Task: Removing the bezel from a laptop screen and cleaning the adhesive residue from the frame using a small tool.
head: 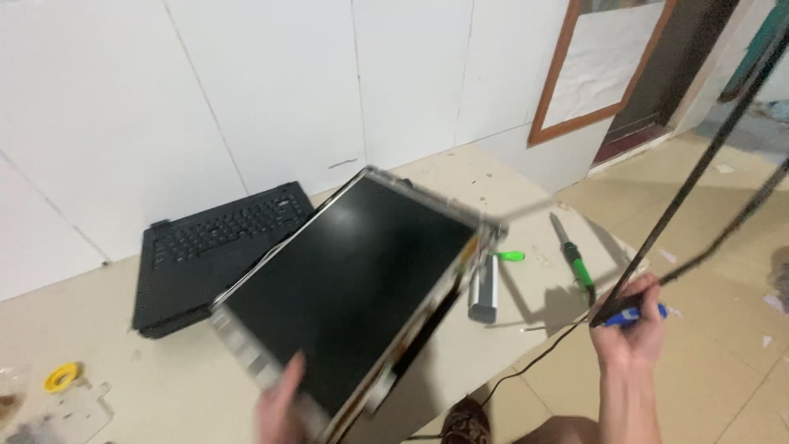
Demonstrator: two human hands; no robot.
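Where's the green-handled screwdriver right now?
In the head view, the green-handled screwdriver lies on the table at right, near its edge, just above the right hand and right of the grey battery pack.

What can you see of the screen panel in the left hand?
The screen panel is a bare flat rectangle with a dark glossy face and thin metal edge with side brackets. It is tilted, lifted above the table, its far corner pointing to the wall. The left hand grips its near edge. Motion blur hides finer detail.

Dark rectangular laptop screen panel [349,292] tilted above table, metal-edged.
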